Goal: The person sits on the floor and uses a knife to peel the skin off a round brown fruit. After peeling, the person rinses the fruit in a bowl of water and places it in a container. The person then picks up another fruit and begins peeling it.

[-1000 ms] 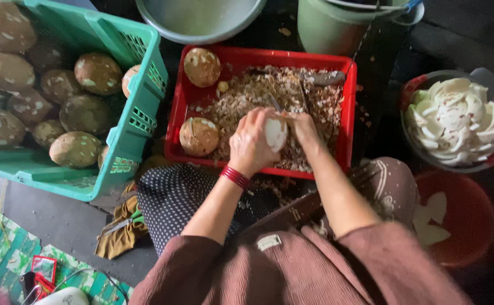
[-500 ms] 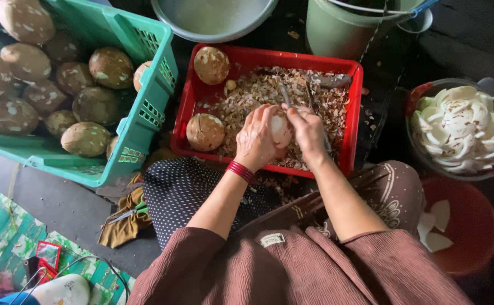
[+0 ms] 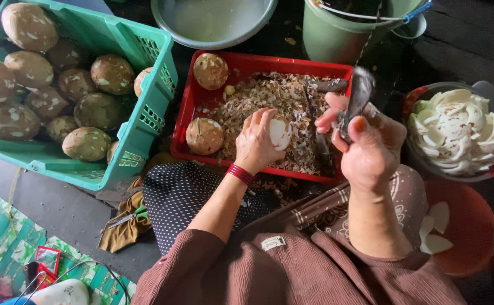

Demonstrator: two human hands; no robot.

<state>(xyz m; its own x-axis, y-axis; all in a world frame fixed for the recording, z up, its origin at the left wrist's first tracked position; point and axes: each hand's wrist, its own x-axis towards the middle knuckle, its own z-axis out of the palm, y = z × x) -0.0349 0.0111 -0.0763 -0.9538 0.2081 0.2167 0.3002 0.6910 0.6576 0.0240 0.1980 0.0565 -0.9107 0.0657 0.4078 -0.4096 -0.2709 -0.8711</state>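
— What does the left hand (image 3: 255,141) hold?

— A pale, round peeled piece (image 3: 279,133). The fingers are curled and pressed close about it, cupping it above the middle of the red tray (image 3: 186,107), likely so that scraps drop among the brown shavings (image 3: 269,96) heaped there.

— And the right hand (image 3: 365,149)?

— It is raised to the right of the tray, with the fingers closed round the handle of a small metal blade (image 3: 359,93). The blade points up and away, apart from the peeled piece, so nothing is being cut just now.

— What else lies in the tray?

— Two brown unpeeled fruits: one (image 3: 211,70) at the far left corner, one (image 3: 204,136) at the near left, just beside the left hand. Perhaps they sit there to be within easy reach.

— And round about?

— To the left, a green crate (image 3: 145,121) is full of the same brown fruits. To the right, a bowl (image 3: 416,101) holds white slices (image 3: 456,130), close to the knife hand. Nearer, an orange bowl (image 3: 473,231) holds a few more slices. On the far side stand a metal basin (image 3: 213,22) and a green bucket (image 3: 337,34). Scissors with green handles (image 3: 128,216) lie on a cloth near the person's knee.
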